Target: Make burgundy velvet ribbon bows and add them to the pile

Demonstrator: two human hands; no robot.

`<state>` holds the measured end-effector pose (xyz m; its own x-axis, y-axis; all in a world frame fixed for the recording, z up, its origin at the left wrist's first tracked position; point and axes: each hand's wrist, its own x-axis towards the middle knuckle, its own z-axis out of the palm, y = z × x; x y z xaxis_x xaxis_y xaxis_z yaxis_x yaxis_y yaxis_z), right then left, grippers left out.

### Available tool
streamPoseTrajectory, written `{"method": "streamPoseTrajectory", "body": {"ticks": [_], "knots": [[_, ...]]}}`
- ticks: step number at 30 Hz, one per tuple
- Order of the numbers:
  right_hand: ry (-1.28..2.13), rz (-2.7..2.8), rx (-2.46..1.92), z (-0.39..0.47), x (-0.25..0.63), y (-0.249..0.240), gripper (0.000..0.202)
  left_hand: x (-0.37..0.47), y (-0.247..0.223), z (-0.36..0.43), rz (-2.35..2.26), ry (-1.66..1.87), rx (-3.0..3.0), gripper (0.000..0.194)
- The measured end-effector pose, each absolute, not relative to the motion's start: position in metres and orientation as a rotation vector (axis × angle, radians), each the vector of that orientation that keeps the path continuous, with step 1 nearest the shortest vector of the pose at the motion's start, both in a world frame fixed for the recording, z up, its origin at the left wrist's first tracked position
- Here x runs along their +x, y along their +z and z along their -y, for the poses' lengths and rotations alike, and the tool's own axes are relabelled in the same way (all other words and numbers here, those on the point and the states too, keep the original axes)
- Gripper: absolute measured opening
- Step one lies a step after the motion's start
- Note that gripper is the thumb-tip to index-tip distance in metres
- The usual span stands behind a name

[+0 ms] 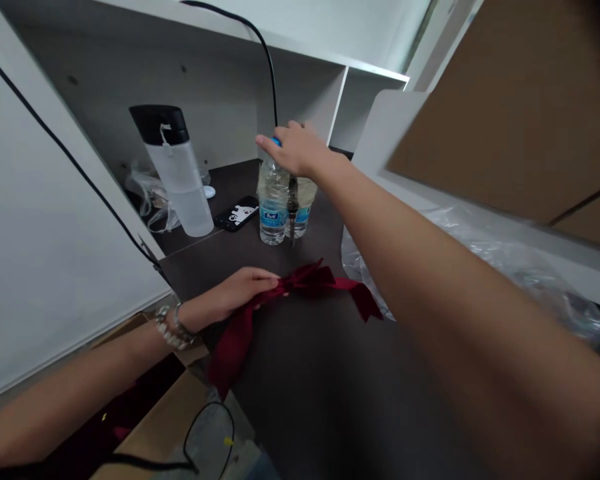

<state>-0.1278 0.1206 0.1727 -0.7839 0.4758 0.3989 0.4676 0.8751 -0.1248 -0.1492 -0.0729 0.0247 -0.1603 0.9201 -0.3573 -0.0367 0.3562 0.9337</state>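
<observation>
My left hand (250, 288) pinches the middle of a dark red velvet ribbon bow (310, 277) just above the dark tabletop. One ribbon tail hangs down by my wrist; another reaches to the right. Farther back, my right hand (297, 150) is over the tops of two clear water bottles (274, 200) standing side by side, the near one with a blue cap. Its thumb stretches left, apart from the other fingers, which are partly hidden. Below the palm, a slim dark tool (293, 203) points down between the bottles; contact with it cannot be made out.
A frosted bottle with a black lid (180, 180), a phone (239, 215) and a clear plastic bag (153, 193) are at the back left. A black cable (265, 50) runs down behind my right hand. Plastic wrap (525, 267) and a cardboard box (155, 427) flank the table (320, 380).
</observation>
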Motion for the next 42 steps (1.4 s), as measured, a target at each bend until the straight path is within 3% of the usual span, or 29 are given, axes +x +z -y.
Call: {"method": "streamPoseTrajectory", "body": {"ticks": [9, 27, 42], "knots": [[0.003, 2.538, -0.664, -0.117, -0.12, 0.162, 0.053, -0.167, 0.01, 0.005, -1.323, 1.324, 0.609, 0.011], [-0.012, 2.484, -0.63, -0.116, -0.118, 0.157, 0.046, -0.173, 0.013, 0.007, -1.106, 1.344, 0.419, 0.011], [-0.024, 2.455, -0.578, -0.117, -0.116, 0.154, 0.046, -0.17, 0.026, 0.012, -0.929, 1.276, 0.116, 0.024]]}}
